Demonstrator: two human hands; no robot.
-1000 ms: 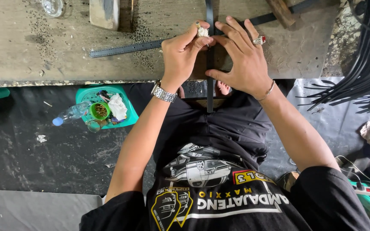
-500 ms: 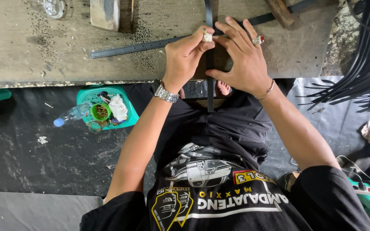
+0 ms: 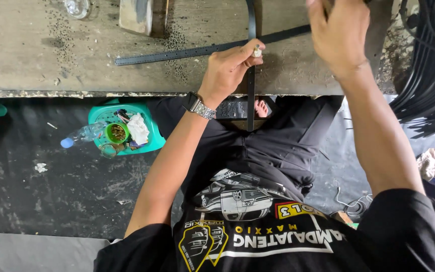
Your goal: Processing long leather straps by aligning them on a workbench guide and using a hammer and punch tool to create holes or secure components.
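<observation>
My left hand [image 3: 230,68], with a metal watch on its wrist, pinches a small pale metal piece [image 3: 257,51] against a black belt strap [image 3: 250,85]. The strap runs up the worn workbench [image 3: 51,60] and hangs over its front edge. My right hand [image 3: 339,31] is raised at the top edge of the view, its back towards me and its fingers curled. Its fingertips are cut off by the frame, so what they hold is hidden. A second black strap [image 3: 197,51] lies slantwise across the bench behind my left hand.
A wooden block [image 3: 142,17] and a glass [image 3: 76,6] stand at the back of the bench. On the dark floor, a green basket [image 3: 149,145] holds a small green cup [image 3: 117,132], with a plastic bottle [image 3: 81,135] beside it. A bundle of black straps [image 3: 429,75] hangs at the right.
My right hand has lifted off the strap and moved up and to the right, to the frame's top edge. My left hand still pinches the small piece on the strap.
</observation>
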